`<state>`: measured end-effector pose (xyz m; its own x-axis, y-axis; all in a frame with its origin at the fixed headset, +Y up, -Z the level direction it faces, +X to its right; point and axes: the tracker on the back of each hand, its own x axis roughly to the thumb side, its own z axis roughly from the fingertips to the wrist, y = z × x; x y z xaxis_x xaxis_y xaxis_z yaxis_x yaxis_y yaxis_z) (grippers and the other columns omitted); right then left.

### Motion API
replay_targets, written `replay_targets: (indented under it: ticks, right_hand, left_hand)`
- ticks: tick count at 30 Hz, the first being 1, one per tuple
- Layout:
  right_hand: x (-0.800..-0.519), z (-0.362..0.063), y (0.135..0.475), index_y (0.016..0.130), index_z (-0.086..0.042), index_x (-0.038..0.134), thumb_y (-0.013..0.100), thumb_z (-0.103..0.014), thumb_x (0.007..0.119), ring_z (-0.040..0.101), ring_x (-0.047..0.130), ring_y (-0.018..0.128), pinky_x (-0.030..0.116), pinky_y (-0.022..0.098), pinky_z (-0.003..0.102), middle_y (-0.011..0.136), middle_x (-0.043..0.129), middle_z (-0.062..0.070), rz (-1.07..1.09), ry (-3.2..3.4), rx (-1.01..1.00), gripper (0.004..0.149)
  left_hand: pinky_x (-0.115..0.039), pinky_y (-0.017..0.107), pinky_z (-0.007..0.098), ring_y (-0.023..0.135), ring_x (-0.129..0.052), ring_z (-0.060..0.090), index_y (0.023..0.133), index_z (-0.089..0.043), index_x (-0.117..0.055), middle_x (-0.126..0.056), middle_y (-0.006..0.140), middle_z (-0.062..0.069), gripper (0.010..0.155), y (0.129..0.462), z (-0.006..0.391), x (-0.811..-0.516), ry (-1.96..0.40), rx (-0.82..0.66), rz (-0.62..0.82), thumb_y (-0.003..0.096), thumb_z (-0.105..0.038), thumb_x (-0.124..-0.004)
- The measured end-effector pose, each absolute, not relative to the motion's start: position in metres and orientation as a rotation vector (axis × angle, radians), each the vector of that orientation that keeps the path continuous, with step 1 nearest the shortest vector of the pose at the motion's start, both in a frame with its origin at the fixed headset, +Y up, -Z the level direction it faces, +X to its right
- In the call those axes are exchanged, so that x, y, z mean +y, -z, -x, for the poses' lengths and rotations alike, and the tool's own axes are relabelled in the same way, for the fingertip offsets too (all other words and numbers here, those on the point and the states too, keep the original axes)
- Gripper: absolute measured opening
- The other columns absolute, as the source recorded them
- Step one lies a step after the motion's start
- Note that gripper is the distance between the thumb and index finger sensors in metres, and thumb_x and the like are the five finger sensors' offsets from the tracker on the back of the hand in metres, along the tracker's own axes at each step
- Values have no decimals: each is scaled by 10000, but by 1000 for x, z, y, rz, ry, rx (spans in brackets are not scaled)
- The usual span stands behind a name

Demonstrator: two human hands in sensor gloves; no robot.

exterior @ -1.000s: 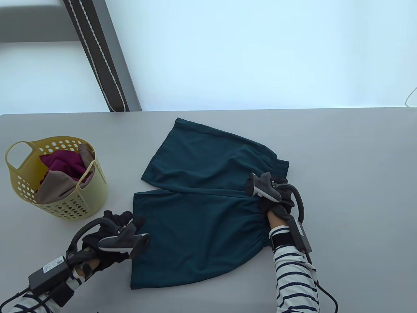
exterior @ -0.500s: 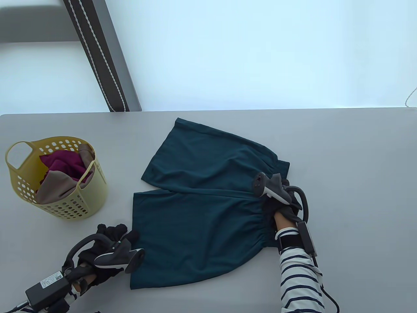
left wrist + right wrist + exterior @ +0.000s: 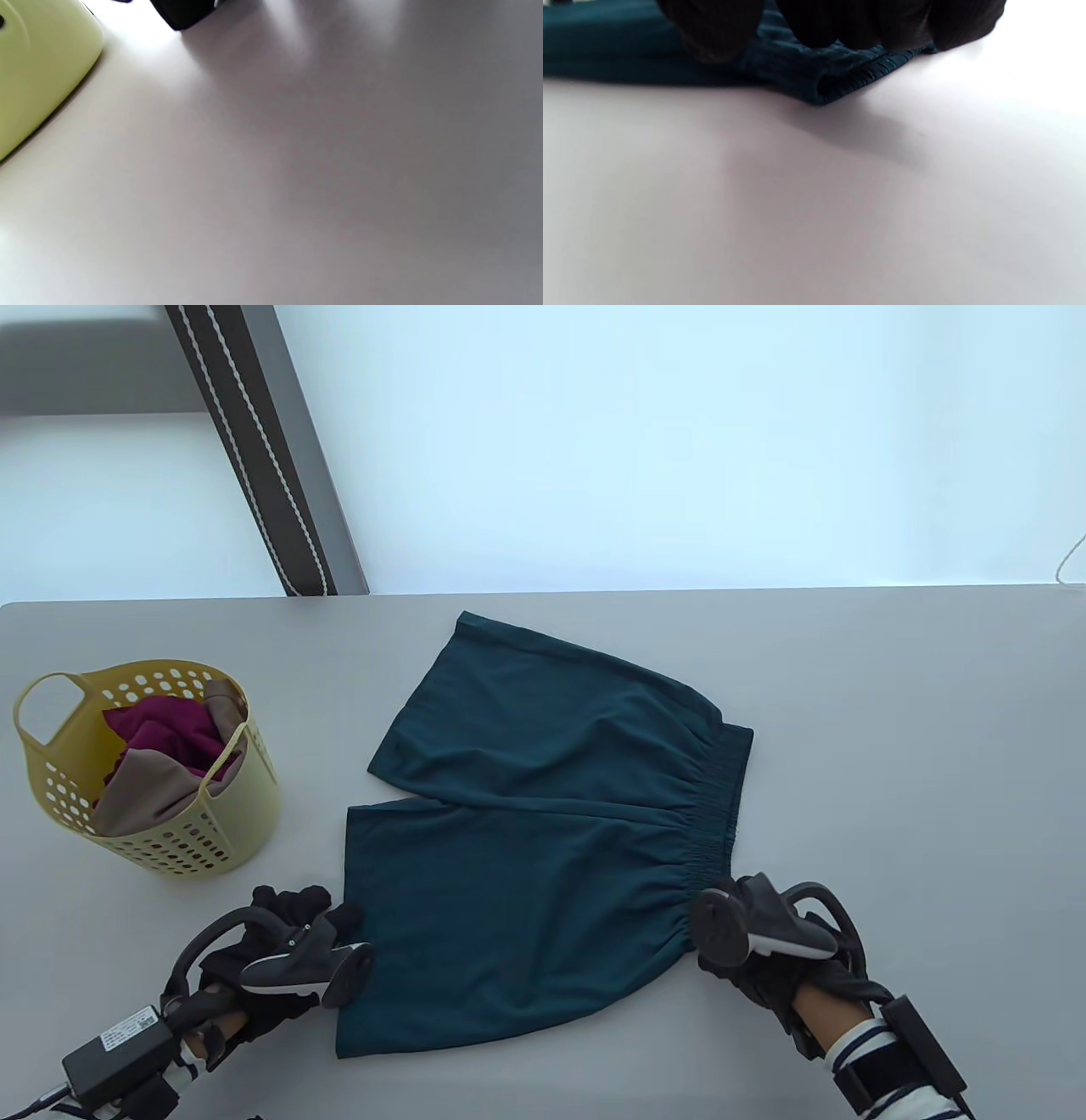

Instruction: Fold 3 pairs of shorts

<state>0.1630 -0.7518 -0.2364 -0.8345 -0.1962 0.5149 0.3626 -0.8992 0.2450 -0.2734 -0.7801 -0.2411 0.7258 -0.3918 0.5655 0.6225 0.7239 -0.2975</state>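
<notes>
A pair of dark teal shorts [image 3: 543, 814] lies flat on the grey table [image 3: 891, 729], legs pointing left and the elastic waistband to the right. My left hand [image 3: 318, 908] sits beside the hem of the near leg with its fingers loosely curled and nothing in them. In the left wrist view only one fingertip [image 3: 182, 12] shows above bare table. My right hand [image 3: 721, 959] is at the near corner of the waistband, mostly hidden under its tracker. Seen from the right wrist, the right hand [image 3: 772, 38] hangs just over the teal shorts' corner [image 3: 806, 72], which lies flat.
A yellow perforated basket [image 3: 212, 831] stands at the left and holds a magenta garment [image 3: 161, 734] and a taupe one [image 3: 144, 793]. The basket's wall [image 3: 38, 63] is close to my left hand. A dark post with white cord [image 3: 263, 449] rises beyond the far edge.
My right hand left the middle of the waistband and slid toward me to its near corner. My left hand drew back slightly along the near leg's hem.
</notes>
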Motion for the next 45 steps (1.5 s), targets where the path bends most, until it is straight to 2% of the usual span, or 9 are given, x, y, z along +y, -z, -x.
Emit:
replay_targets:
  ticks: [4, 8, 14, 19, 23, 29, 33, 38, 45]
  right_hand:
    - [-764, -146, 211, 908, -10, 609, 410, -387, 664, 432, 841, 769, 747, 550, 512, 882, 693, 262, 798, 2466, -53, 628]
    - [-764, -148, 214, 828, -77, 707, 404, -340, 724, 350, 947, 689, 804, 520, 462, 806, 810, 185, 804, 2514, 67, 500]
    - [-758, -160, 246, 799, -168, 737, 398, -319, 759, 279, 978, 664, 809, 529, 432, 791, 826, 120, 657, 2718, 42, 429]
    - [-753, -163, 257, 777, -208, 749, 378, -312, 762, 243, 996, 637, 815, 528, 418, 778, 838, 93, 631, 2736, -17, 413]
    - [-734, -173, 252, 752, -236, 788, 347, -319, 753, 193, 1038, 577, 836, 505, 410, 722, 911, 54, 732, 2751, -275, 415]
    - [-658, -208, 249, 757, -238, 810, 353, -335, 758, 216, 1026, 569, 814, 500, 446, 679, 946, 27, 654, 2971, -747, 418]
    - [-623, -227, 262, 737, -236, 857, 341, -364, 776, 192, 1055, 468, 847, 455, 436, 582, 990, -1, 550, 3092, -682, 424]
    - [-660, -224, 314, 769, -191, 831, 371, -323, 767, 242, 1003, 464, 793, 468, 480, 575, 952, 48, 281, 3105, -744, 424]
    - [-720, -216, 357, 773, -192, 822, 377, -312, 749, 251, 968, 441, 766, 476, 491, 544, 931, 54, -181, 3074, -480, 420]
  left_hand:
    - [-559, 720, 688, 963, -656, 436, 1068, -163, -242, -483, 1086, 211, 836, 241, 274, -772, 562, -497, 421, 391, -614, -433]
    - [-641, 725, 619, 895, -848, 270, 973, -280, -502, -760, 927, -35, 663, 241, 269, -764, 587, -489, 286, 385, -579, -571]
    - [-683, 723, 579, 818, -949, 155, 784, -410, -652, -881, 720, -172, 432, 257, 263, -762, 601, -463, 200, 379, -559, -628]
    - [-689, 721, 576, 798, -959, 155, 770, -391, -680, -895, 693, -166, 417, 262, 261, -762, 585, -458, 221, 388, -552, -637]
    - [-676, 731, 578, 794, -958, 147, 744, -402, -723, -902, 674, -172, 414, 251, 258, -754, 632, -583, 351, 371, -569, -657]
    - [-662, 729, 605, 777, -980, 176, 698, -379, -823, -957, 607, -141, 409, 238, 262, -659, 283, -714, 487, 359, -585, -724]
    - [-708, 714, 589, 746, -1037, 174, 670, -390, -890, -1017, 570, -149, 411, 242, 266, -605, 92, -810, 366, 335, -593, -762]
    - [-682, 718, 597, 788, -985, 204, 729, -371, -837, -971, 636, -126, 413, 290, 247, -614, 277, -614, 338, 382, -568, -728]
    - [-651, 718, 611, 826, -924, 232, 784, -362, -756, -905, 702, -105, 412, 348, 219, -675, 447, -406, 404, 424, -545, -671]
